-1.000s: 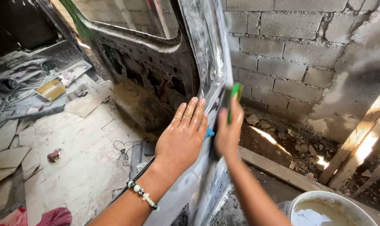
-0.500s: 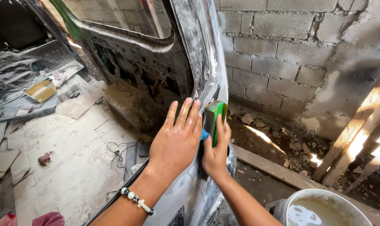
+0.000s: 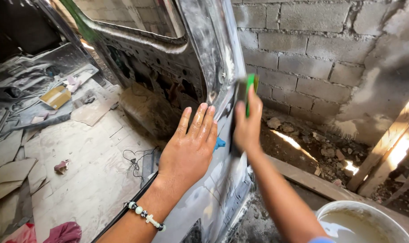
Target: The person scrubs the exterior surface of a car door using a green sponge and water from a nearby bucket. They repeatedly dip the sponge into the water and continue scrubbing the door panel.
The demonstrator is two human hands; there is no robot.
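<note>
Left hand lies flat, fingers spread, palm against the dull grey sanded metal car door panel — gripping nothing. Right hand is just beside it on the panel's outer edge, fingers clamped round a green rectangular sanding block, pressed to the panel. White plastic bucket of cloudy water sits below-right of the panel — bare grey block wall behind.

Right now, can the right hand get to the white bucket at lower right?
Probably yes. The right hand presses a green sanding block against the grey car panel; the white bucket sits below its forearm with nothing between. It would have to drop the block first.
</note>
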